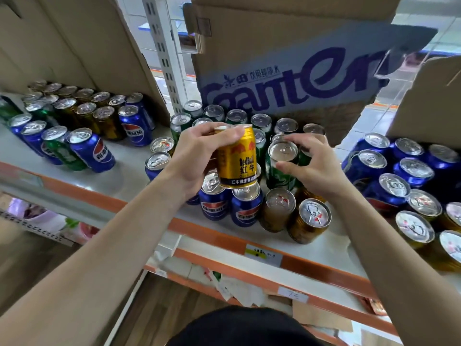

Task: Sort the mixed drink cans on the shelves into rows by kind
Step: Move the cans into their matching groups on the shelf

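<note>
so, l hand (pixel 197 156) grips the gold red bull can (pixel 237 158) near its top, held clear above the blue pepsi cans (pixel 214 198) mid-shelf, prob so it can join the gold cans (pixel 309 221) at front right. r hand (pixel 314 166) has fingers + thumb curled round a green can (pixel 282 161) standing upright among mixed ones, likely next out. shelf (pixel 139 158) looks only part sorted.

The gold cans (pixel 452 245) at the right edge are cut off; the shelf label (pixel 263 254) is unreadable.
</note>
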`<action>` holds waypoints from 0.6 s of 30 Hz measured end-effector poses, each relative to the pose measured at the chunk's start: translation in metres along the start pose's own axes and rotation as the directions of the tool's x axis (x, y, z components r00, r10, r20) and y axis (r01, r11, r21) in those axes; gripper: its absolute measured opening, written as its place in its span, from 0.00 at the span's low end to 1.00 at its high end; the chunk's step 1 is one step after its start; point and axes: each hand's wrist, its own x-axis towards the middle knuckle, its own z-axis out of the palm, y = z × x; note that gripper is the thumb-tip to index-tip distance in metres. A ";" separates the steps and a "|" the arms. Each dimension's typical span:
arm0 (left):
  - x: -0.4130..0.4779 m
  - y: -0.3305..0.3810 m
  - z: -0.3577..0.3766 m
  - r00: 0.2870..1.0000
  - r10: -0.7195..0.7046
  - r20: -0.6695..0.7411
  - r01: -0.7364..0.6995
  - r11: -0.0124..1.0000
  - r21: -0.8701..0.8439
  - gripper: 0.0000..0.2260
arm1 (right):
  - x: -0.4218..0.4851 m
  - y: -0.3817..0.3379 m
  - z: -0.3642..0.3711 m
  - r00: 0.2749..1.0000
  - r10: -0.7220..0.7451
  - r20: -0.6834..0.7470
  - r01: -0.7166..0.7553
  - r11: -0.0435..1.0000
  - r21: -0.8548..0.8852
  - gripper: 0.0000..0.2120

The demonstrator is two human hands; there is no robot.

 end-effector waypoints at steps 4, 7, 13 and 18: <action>0.004 -0.005 -0.001 1.000 0.000 -0.023 0.000 1.000 0.002 0.23 | -0.003 0.010 0.005 1.000 0.001 -0.020 -0.005 0.978 -0.210 0.27; 0.006 -0.006 -0.001 0.999 0.010 -0.034 -0.009 1.000 0.018 0.28 | -0.004 0.019 0.008 1.000 0.016 0.001 -0.015 0.960 -0.281 0.26; 0.009 -0.005 -0.002 1.000 -0.004 -0.029 0.005 0.999 0.051 0.23 | -0.003 0.016 0.008 0.986 0.126 0.105 -0.080 0.928 -0.364 0.26; 0.014 0.002 -0.017 1.000 0.026 -0.002 -0.026 0.998 0.053 0.22 | 0.005 -0.023 0.006 0.973 0.151 0.174 -0.107 0.964 -0.243 0.36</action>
